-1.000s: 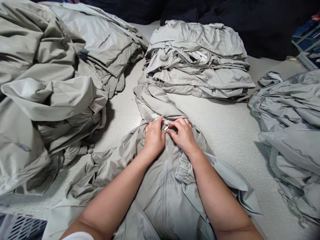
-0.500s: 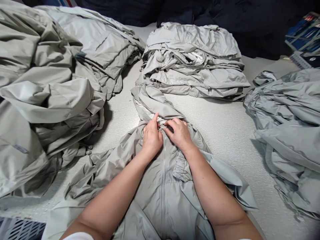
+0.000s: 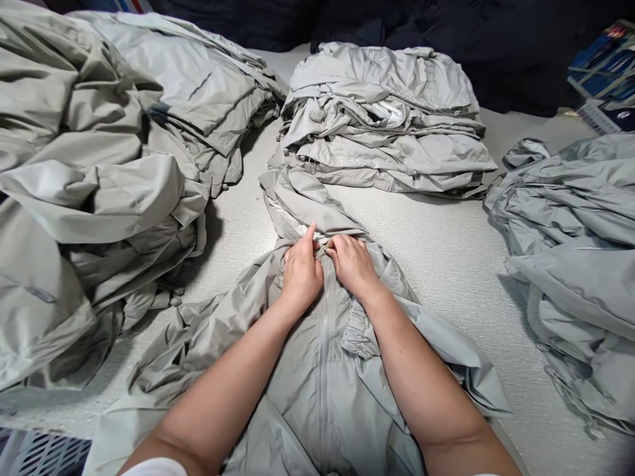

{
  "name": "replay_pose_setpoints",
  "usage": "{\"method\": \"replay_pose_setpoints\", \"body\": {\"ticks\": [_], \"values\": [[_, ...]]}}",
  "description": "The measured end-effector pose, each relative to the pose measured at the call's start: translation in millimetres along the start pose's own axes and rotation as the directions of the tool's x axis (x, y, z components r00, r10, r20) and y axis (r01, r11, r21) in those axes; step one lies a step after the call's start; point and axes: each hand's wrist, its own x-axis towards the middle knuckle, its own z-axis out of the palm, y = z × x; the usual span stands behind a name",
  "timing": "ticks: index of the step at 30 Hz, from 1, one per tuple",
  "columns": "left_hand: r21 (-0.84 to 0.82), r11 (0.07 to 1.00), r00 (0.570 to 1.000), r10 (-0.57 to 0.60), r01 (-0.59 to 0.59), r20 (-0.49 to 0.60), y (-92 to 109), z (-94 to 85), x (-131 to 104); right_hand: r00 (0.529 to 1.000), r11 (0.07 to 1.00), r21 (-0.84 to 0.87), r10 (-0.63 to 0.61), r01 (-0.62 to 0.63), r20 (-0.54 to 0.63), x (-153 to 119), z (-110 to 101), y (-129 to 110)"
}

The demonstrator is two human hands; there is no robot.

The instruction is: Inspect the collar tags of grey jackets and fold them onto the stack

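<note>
**Two hands at the top of a zipper**

Grey speckled table (image 3: 446,264) fills the room's middle, with heaps of pale jackets all around. One grey jacket (image 3: 322,370) lies flat under the person's forearms, front side up, with its zipper (image 3: 323,330) running back from the hands toward the body. Its hood (image 3: 297,198) spreads beyond the fingertips.

This cloth looks thin, light and soft, probably a little slippery (it wrinkles everywhere), so I think it is best taken at the firmer zipper edges or the collar.

Left hand (image 3: 301,271) and right hand (image 3: 352,264) meet at the zipper's top, fingers curled and nearly closed, pinching the cloth edges there. Whether they hold the small puller I cannot tell.

Beyond the hands sits a folded stack (image 3: 387,125); left of the left hand is a loose pile (image 3: 99,185), and right of the right hand another heap (image 3: 570,231).
</note>
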Motion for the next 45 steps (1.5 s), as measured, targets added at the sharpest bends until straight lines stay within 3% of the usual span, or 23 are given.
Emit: {"method": "replay_pose_setpoints", "body": {"ticks": [10,18,24,30,40,45], "values": [[0.051,0.998,1.000,0.030,-0.030,0.009,0,-0.4,0,0.998,0.998,0.026,-0.061,0.062,-0.014,-1,-1,3],[-0.033,0.998,0.999,0.044,-0.044,-0.005,-3,-0.4,0,0.984,0.964,0.267,0.051,-0.004,-0.170,-2,1,11],[-0.046,0.994,0.995,0.101,-0.101,0.006,3,-6.4,2,0.954,0.901,0.418,0.017,0.116,-0.300,-5,-15,6],[-0.040,0.989,0.990,0.140,-0.140,-0.004,1,-8.6,4,0.941,0.841,0.504,-0.017,0.197,-0.338,-7,-22,-1],[-0.150,0.981,0.989,0.133,-0.122,0.068,-2,-15.9,11,0.980,0.849,0.504,-0.073,0.158,-0.185,-8,-26,-4],[-0.114,0.988,0.992,0.111,-0.105,0.055,-1,-14.4,10,0.981,0.814,0.577,0.050,0.068,-0.187,-9,-22,-3]]}}
